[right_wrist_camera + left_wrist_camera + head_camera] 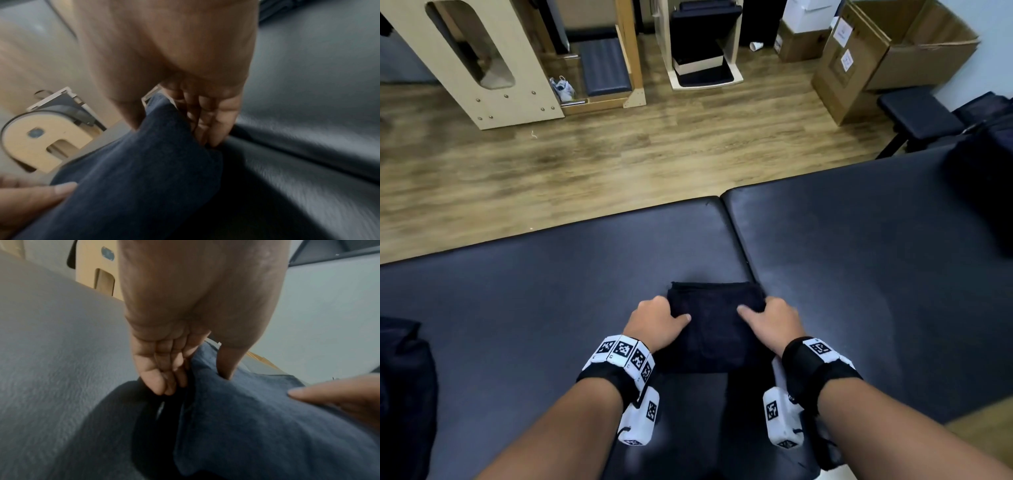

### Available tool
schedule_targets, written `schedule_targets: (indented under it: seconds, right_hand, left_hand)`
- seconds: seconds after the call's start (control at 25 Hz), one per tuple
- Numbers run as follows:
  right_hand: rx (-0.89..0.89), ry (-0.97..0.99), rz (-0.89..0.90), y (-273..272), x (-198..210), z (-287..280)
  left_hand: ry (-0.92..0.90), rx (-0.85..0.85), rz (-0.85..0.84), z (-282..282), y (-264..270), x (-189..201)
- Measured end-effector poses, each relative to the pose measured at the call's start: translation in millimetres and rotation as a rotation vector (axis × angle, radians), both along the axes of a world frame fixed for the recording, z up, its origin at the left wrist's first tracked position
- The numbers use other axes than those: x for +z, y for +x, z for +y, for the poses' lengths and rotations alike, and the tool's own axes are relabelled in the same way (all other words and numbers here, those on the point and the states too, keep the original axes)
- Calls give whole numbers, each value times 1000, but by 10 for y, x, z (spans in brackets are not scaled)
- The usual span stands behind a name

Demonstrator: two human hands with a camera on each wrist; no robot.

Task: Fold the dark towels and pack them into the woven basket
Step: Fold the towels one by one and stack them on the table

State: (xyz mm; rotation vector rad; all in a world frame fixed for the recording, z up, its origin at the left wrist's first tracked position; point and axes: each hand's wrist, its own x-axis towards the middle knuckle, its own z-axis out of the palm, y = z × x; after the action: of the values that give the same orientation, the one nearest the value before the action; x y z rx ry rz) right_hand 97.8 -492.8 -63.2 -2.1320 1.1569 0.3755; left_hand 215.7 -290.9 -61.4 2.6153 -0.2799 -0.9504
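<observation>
A folded dark towel point(714, 329) lies on the black padded table point(551, 291) in front of me, over the seam between two cushions. My left hand point(657, 320) grips the towel's left edge, thumb on top and fingers curled under it. In the left wrist view the towel point(257, 418) looks navy, with the left hand's fingers point(164, 378) tucked beneath its edge. My right hand point(767, 320) grips the right edge the same way. In the right wrist view the right hand's fingers point(209, 123) curl under the towel point(144, 162). No woven basket is in view.
More dark cloth lies at the table's left edge point(404, 377) and a dark pile at the far right point(983, 192). Beyond the table are a wooden floor point(585, 164), wooden furniture point(482, 61), cardboard boxes point(876, 58) and a black bench point(917, 113).
</observation>
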Motion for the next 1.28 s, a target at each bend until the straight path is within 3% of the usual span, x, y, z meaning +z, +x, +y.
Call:
schedule_targets:
  seconds: [0.16,0.36,0.56,0.76,0.92,1.28]
  right_hand:
    - [-126,248,-68,-128,-74,50]
    - [-176,344,-187,-448,63,-30]
    - [-288,415,-289,-1032,215,-355]
    - [-463,358,-430,-1943,336,-974]
    - [-572,339,-547,-2653,424,-1688]
    - [-618,270,-599,-3960,576,-3397]
  left_hand:
    - [-112,60,114,22,-47,-67]
    - [-381,229,255,-30,-261,9]
    - [-460,196,350,-404,-679,143]
    - [-465,34,399,-1328,-1230,312]
    - [-489,-44,337,-2279,-1809,507]
    - [-569,-134,275,-4032,-3039,724]
